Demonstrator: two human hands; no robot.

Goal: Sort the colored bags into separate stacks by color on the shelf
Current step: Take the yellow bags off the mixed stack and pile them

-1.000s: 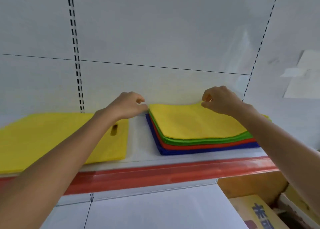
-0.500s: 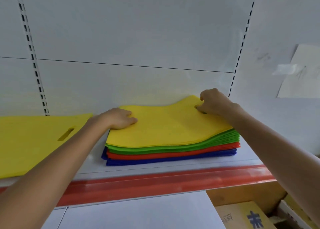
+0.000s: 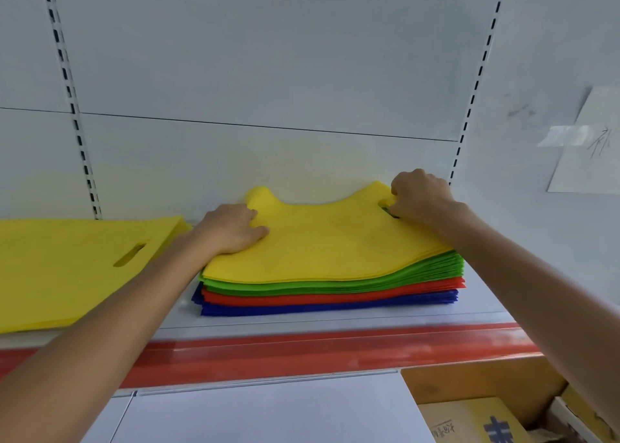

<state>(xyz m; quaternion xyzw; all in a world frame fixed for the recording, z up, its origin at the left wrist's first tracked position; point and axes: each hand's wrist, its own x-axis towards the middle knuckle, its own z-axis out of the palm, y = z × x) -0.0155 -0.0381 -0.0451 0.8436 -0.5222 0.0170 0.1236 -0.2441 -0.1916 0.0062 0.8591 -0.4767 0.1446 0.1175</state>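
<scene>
Gripping the top yellow bag point(image 3: 328, 241) near both far corners. With the left hand point(image 3: 231, 231), at 9 o'clock on the bag: thumb laid on top, fingers tucked at the edge, and just beyond them a corner curled up off the pile. With the right hand point(image 3: 421, 196), at 2 o'clock: fingers hooked tight at the handle cut-out point(image 3: 385, 204).

Otherwise lying flat on the mixed pile point(image 3: 335, 303) at the middle of the shelf point(image 3: 335, 321), over green bags point(image 3: 318, 286), then red bags point(image 3: 335, 296), then blue bags point(image 3: 318, 308). Spanning 9 to 3 o'clock between the two hands, handle end toward 3.

Decisive for the coming move, by judgement: destination at 9 o'clock. Just beside the pile there, the yellow stack point(image 3: 67, 268), with its own slot at the end nearest the pile. Cannot tell whether touching, with the gap hidden behind the left forearm.

Probably a lift, then a sideways carry toward 9 o'clock, led by the nearer left hand and followed by the right across the whole pile. Worth holding taut between both grips, to avoid sagging and dragging a green bag along. Sorting judged far from finished: green, red and blue not yet separated.
</scene>
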